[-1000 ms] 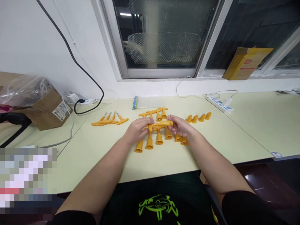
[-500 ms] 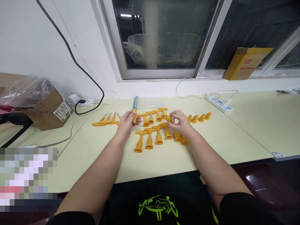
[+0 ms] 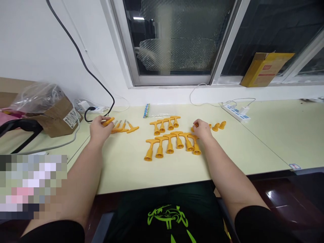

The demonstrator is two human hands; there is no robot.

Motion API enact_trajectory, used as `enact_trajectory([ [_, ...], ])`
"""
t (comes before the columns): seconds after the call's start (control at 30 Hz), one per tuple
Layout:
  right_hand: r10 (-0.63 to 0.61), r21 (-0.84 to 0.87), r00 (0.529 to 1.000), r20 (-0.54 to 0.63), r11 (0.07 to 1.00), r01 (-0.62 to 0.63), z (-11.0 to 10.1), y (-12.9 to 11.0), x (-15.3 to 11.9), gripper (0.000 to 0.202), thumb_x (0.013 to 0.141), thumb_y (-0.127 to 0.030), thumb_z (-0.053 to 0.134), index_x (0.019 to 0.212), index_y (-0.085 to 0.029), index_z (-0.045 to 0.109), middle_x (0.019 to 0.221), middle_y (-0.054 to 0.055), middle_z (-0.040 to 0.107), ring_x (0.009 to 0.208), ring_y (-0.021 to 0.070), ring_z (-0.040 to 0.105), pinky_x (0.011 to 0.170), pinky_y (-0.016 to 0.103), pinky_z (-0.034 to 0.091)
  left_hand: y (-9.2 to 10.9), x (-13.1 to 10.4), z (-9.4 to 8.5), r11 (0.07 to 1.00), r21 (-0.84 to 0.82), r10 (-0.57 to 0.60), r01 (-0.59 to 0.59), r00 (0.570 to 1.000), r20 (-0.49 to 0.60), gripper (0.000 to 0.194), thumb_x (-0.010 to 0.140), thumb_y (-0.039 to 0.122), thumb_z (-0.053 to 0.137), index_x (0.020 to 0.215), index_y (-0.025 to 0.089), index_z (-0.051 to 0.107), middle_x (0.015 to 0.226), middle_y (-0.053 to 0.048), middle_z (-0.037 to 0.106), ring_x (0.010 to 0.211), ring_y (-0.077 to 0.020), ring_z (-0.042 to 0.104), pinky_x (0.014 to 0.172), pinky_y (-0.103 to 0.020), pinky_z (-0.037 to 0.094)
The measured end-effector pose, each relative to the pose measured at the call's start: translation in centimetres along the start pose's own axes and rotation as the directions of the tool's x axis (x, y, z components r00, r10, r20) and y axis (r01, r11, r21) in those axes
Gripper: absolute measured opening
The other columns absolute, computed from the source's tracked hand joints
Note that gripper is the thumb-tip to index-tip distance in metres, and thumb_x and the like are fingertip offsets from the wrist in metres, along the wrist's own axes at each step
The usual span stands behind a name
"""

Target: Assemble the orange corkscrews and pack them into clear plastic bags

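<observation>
My left hand (image 3: 100, 129), at the table's left, is closed on a yellow T-handle (image 3: 108, 122). Right beside it lie several yellow T-handles with metal spirals (image 3: 124, 129). My right hand (image 3: 202, 130) is closed round a yellow cone (image 3: 194, 128), mostly hidden by the fingers. More yellow cones (image 3: 216, 127) stand just to its right. Between my hands are two rows of yellow T-handled pieces with flared ends: a back row (image 3: 162, 126) and a longer front row (image 3: 170, 145).
A clear plastic bag with a blue-green header (image 3: 146, 110) lies near the wall. Power strips sit at left and right (image 3: 236, 113). An open cardboard box (image 3: 59, 118) stands at the far left, and a yellow box (image 3: 267, 69) leans on the window.
My left hand has moved left from the middle to the spiral T-handles, still with a handle. My right hand has shifted right, towards the cones.
</observation>
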State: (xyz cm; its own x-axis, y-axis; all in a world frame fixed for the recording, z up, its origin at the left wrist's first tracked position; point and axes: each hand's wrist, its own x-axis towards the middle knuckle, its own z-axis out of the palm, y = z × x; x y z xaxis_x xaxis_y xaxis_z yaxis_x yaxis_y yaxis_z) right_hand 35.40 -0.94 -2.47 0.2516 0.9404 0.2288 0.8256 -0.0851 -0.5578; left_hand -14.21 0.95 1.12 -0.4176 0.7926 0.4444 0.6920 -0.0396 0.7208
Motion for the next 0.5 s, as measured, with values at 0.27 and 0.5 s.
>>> enact_trajectory([
  [0.27,-0.008,-0.105,0.997,-0.077,0.994,0.000,0.2,-0.1,-0.4,0.026,0.085,-0.013,0.054,0.104,-0.019,0.071,0.123,0.016,0.062,0.108,0.0305,0.061,0.088,0.044,0.050,-8.0,2.5,-4.3,0.913,0.326,0.151,-0.245,0.946,0.287,0.033,0.065,0.018,0.064,0.097,0.022,0.067,0.105,-0.003,0.062,0.100,-0.0242,0.057,0.097,-0.039,0.048],
  [0.5,-0.203,-0.092,0.975,-0.087,0.976,0.196,0.9,-2.6,-1.3,0.021,0.087,-0.026,0.061,0.106,-0.021,0.068,0.122,0.013,0.057,0.120,0.0321,0.053,0.103,0.048,0.046,-9.2,2.0,-3.7,0.932,0.282,0.123,-0.226,0.933,0.339,0.021,0.063,0.024,0.063,0.083,0.021,0.067,0.100,-0.003,0.059,0.092,-0.0208,0.056,0.086,-0.031,0.049],
])
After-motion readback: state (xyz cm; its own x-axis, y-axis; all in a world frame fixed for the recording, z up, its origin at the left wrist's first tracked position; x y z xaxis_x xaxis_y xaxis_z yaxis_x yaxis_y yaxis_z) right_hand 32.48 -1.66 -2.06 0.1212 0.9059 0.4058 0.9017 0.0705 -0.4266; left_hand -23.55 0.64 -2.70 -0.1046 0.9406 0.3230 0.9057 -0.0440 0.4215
